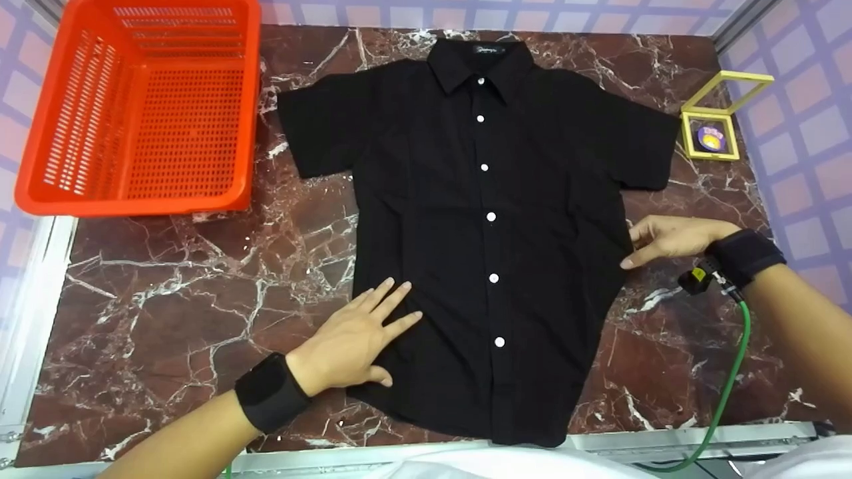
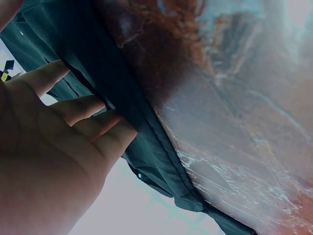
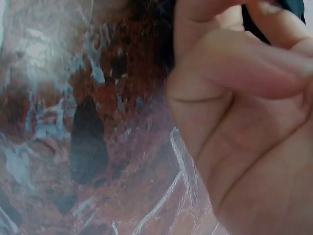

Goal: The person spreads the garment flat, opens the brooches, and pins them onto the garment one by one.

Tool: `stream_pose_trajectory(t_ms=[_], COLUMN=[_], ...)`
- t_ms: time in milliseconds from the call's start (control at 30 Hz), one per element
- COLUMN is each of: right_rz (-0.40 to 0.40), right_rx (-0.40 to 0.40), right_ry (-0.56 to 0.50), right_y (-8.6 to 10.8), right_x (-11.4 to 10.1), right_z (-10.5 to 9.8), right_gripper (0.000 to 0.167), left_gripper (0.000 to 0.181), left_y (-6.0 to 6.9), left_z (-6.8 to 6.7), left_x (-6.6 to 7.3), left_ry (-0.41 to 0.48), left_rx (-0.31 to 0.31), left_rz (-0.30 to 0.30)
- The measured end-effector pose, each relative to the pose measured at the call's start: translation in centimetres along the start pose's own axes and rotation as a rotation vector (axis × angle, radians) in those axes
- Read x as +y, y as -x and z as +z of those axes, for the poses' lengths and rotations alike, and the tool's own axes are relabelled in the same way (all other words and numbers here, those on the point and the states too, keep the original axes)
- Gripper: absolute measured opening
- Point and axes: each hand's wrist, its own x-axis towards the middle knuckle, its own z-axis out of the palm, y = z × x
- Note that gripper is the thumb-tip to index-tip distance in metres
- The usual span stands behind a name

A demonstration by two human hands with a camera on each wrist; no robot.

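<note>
Black shirt (image 1: pixel 439 226) lay on the bench (image 1: pixel 166 299), left hand's (image 1: pixel 349 339) grip relaxed upon it, right hand (image 1: pixel 679 238) pinching its edge; only the head view showed its collar (image 1: pixel 455 70).

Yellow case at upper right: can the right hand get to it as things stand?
Probably yes: bare marble tabletop lies between the right hand and the yellow case. But that hand is at the side edge of the black shirt, so it would likely leave that first.
</note>
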Motion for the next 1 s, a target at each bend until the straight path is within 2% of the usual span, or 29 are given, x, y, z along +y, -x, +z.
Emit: stream_pose_trajectory(t_ms=[100, 167, 300, 400, 600, 667, 800, 933, 1000], right_rz=[-0.007, -0.034, -0.087, -0.103, -0.162, -0.153, -0.064, 0.026, 0.040], right_rx=[-0.022, -0.037, -0.085, -0.117, -0.218, -0.252, -0.288, -0.235, -0.195], right_ry=[-0.016, -0.067, -0.175, -0.216, -0.246, -0.233, -0.157, -0.029, 0.013], right_y=[0.0, -0.1, -0.5, -0.7, -0.7, -0.6, -0.5, -0.3, 0.0], right_x=[-0.3, -0.4, -0.1, 0.5, 1.1, 1.0, 0.4, -0.1, -0.2], right_z=[0.2, 0.4, 1.1, 1.4, 1.7, 1.9, 2.7, 3.4, 3.5], right_gripper=[0.026, 0.026, 0.035, 0.042, 0.034, 0.029, 0.019, 0.019, 0.017], left_gripper=[0.098, 0.098, 0.098, 0.098, 0.098, 0.098, 0.098, 0.097, 0.097], left_y=[0.0, 0.0, 0.1, 0.0, 0.0, 0.0, 0.0, -0.1, -0.1], left_z=[0.1, 0.1, -0.1, -0.2, -0.1, -0.1, -0.2, -0.2, -0.1], left_x=[0.1, 0.1, 0.1, 0.1, 0.1, 0.1, 0.1, 0.0, 0.0], left_ry=[0.005, 0.008, 0.005, -0.002, -0.004, -0.002, -0.005, -0.003, 0.002], left_rx=[-0.001, -0.006, -0.011, -0.005, 0.009, 0.011, 0.014, 0.017, 0.015], left_rz=[-0.005, -0.010, -0.016, -0.009, 0.000, 0.002, 0.010, 0.016, 0.018])
